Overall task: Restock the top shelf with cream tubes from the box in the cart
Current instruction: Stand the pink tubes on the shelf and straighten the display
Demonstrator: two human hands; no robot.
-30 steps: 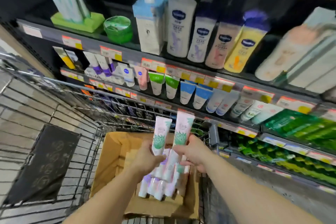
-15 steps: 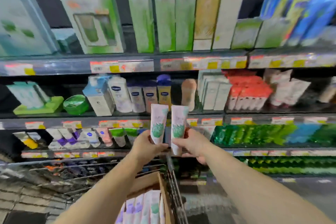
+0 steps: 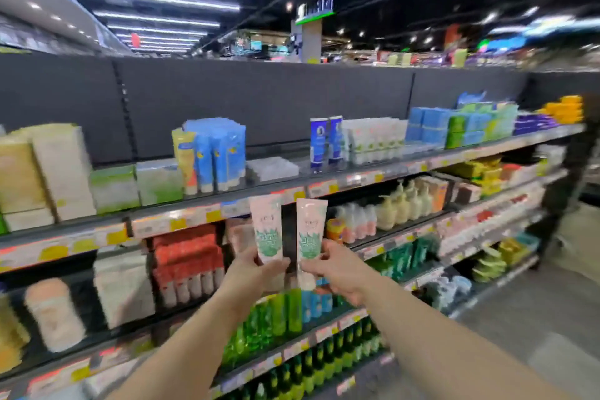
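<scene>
- I am seeing two hands: the left hand [image 3: 251, 273] and the right hand [image 3: 337, 269].
- I am counting two cream tubes, the left tube [image 3: 268, 230] and the right tube [image 3: 310, 232], one gripped in each hand.
- I am making out two dark blue tubes [image 3: 325, 141] standing side by side on the top shelf [image 3: 357, 172].
- I am counting four shelf levels in view on the rack.
- The blue and yellow tubes [image 3: 211, 156] are blurring together too much for me to count.
</scene>
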